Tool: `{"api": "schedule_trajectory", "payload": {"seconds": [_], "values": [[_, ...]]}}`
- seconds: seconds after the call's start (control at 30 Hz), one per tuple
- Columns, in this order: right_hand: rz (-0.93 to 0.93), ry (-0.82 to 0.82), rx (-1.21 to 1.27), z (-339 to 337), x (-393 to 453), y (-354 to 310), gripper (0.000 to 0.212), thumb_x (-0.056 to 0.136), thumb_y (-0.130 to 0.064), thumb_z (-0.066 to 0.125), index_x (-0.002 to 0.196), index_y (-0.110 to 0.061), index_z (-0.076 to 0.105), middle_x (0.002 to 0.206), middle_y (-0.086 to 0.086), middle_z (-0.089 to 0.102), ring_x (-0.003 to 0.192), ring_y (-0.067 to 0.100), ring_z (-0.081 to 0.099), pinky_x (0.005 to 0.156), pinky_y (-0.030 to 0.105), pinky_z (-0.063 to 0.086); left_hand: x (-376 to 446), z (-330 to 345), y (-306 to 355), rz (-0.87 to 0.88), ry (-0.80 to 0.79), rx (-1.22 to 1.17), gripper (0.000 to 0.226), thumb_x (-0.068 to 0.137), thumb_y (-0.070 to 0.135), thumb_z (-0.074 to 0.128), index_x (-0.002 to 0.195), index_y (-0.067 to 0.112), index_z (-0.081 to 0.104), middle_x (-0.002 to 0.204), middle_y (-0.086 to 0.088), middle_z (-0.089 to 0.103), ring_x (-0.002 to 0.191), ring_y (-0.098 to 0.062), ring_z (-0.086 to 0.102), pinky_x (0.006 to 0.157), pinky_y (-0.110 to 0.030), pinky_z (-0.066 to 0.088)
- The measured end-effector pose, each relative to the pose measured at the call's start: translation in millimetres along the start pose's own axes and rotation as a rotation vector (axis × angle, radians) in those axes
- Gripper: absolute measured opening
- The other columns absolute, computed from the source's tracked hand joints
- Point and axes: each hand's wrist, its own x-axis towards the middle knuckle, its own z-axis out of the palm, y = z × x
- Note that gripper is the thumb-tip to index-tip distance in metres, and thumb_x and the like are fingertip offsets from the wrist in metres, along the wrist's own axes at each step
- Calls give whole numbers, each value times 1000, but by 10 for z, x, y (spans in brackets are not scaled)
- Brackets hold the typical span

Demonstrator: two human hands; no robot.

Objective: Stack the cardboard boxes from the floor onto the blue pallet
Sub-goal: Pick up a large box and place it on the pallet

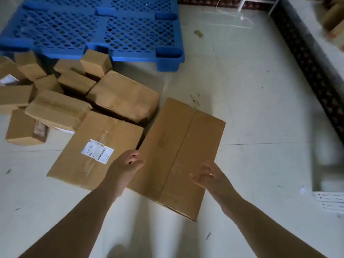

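A large flat cardboard box (178, 146) lies on the pale floor in the middle of the view. My left hand (126, 164) hovers at its left edge with fingers apart, holding nothing. Over the box's near right corner, my right hand (210, 175) is spread open and empty. To the left lies a labelled box (96, 151), with a dented box (124, 95) behind it. Several smaller boxes (55, 108) are heaped at the far left. The blue pallet (104, 28) sits bare at the top left, behind the heap.
A dark patterned skirting (307, 66) runs along the right wall. White furniture legs (242, 4) and loose string (232, 15) lie at the top. Printed papers (329, 200) rest at the right edge. More cartons (333, 21) sit at the top right.
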Motion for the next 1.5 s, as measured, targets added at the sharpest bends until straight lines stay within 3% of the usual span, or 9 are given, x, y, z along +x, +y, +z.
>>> {"api": "schedule_trajectory", "payload": {"seconds": [0.2, 0.33, 0.5, 0.67, 0.77, 0.87, 0.97, 1.2, 1.5], "values": [[113, 101, -100, 263, 429, 998, 60, 67, -27, 82, 118, -22, 51, 120, -3, 56, 104, 11, 57, 92, 30, 46, 606, 141, -902, 77, 85, 192, 33, 79, 18, 69, 109, 26, 59, 108, 1, 60, 98, -14, 54, 78, -25, 37], [26, 201, -142, 364, 732, 1430, 62, 65, -26, 83, 117, -24, 49, 107, -13, 55, 91, 3, 57, 80, 19, 48, 1020, 270, -1267, 108, 139, 256, 35, 76, 20, 70, 104, 35, 55, 112, 5, 54, 103, -14, 49, 87, -33, 39], [2, 327, -322, 385, 1188, 1804, 86, 66, -41, 81, 136, -22, 36, 135, -3, 42, 124, 20, 40, 105, 41, 39, 1478, 470, -1469, 168, 210, 378, 49, 76, 30, 70, 122, 26, 54, 124, -2, 53, 110, -21, 50, 89, -34, 36], [33, 437, -359, 446, 1481, 2049, 97, 64, -43, 81, 141, -24, 25, 145, 1, 31, 132, 25, 32, 107, 45, 34, 1779, 597, -1610, 105, 211, 487, 71, 73, 38, 70, 135, 25, 38, 131, -7, 50, 119, -33, 48, 102, -50, 37], [143, 535, -200, 417, 1557, 2166, 102, 63, -38, 83, 142, -19, 24, 144, 7, 36, 129, 31, 39, 104, 48, 38, 1892, 611, -1698, 123, 289, 616, 79, 71, 39, 72, 137, 18, 34, 130, -14, 49, 118, -39, 47, 100, -53, 38], [252, 365, 25, 408, 1597, 2266, 97, 61, -40, 84, 137, -14, 31, 133, 6, 48, 119, 29, 49, 100, 48, 43, 2025, 572, -1743, 35, 240, 502, 90, 69, 42, 75, 141, 15, 27, 138, -15, 43, 124, -40, 42, 104, -53, 34], [240, 363, 129, 381, 1529, 2350, 96, 55, -37, 87, 134, -14, 38, 124, 2, 53, 113, 27, 53, 98, 47, 45, 2031, 535, -1785, -21, 218, 434, 88, 68, 46, 75, 138, 10, 35, 136, -18, 43, 122, -39, 44, 104, -52, 36], [172, 311, 267, -202, 1171, 2000, 102, 30, -43, 90, 122, -20, 53, 111, 3, 67, 98, 29, 66, 89, 48, 52, 1620, 568, -1357, 155, 246, 309, 60, 67, 39, 78, 116, 10, 58, 110, -10, 59, 95, -28, 57, 79, -37, 45], [-35, 98, 293, -1278, 478, 256, 65, 47, -20, 84, 108, -31, 63, 95, 3, 74, 83, 27, 71, 58, 29, 57, 672, 305, 428, 91, 255, -69, 29, 67, 15, 80, 85, 16, 58, 74, -6, 62, 69, -25, 60, 57, -28, 45]]}}
